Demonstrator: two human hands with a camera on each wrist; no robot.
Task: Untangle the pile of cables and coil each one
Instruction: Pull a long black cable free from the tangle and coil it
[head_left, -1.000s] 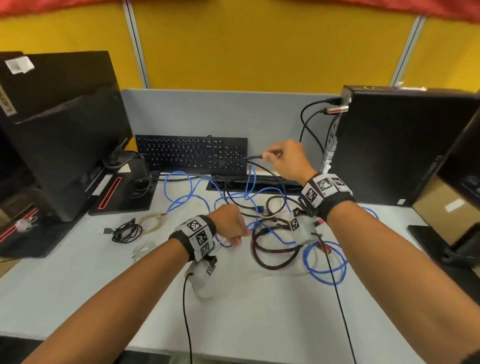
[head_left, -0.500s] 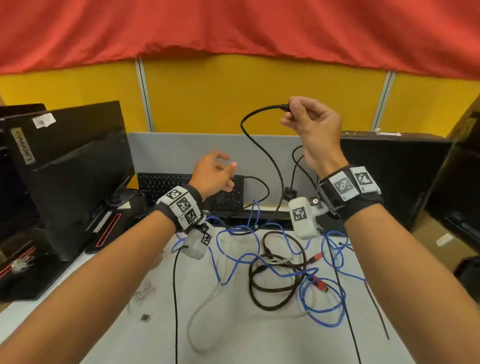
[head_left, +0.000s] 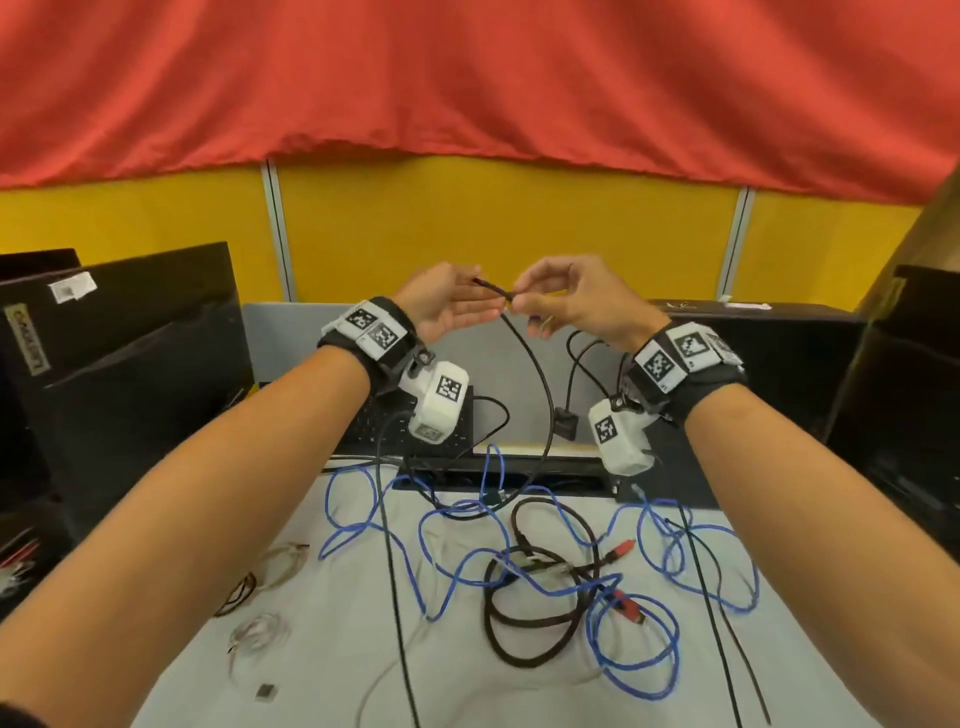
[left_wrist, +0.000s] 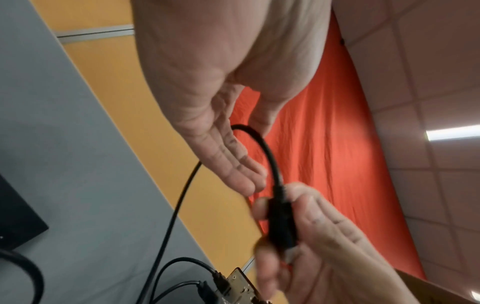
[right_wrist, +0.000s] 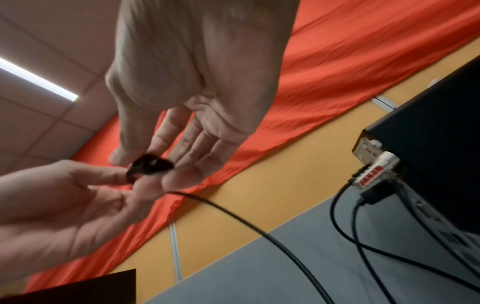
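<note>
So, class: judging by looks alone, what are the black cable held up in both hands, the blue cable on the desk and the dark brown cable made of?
Black cable: smooth rubbery or plastic jacket, with a slight sheen.
Blue cable: thin plastic-looking jacket, keeping springy loops.
Dark brown cable: probably braided fabric; matte, faintly textured.

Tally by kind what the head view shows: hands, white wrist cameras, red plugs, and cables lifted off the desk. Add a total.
hands: 2, the left hand and the right hand
white wrist cameras: 2
red plugs: 2
lifted cables: 1, the black cable
total: 7
</note>
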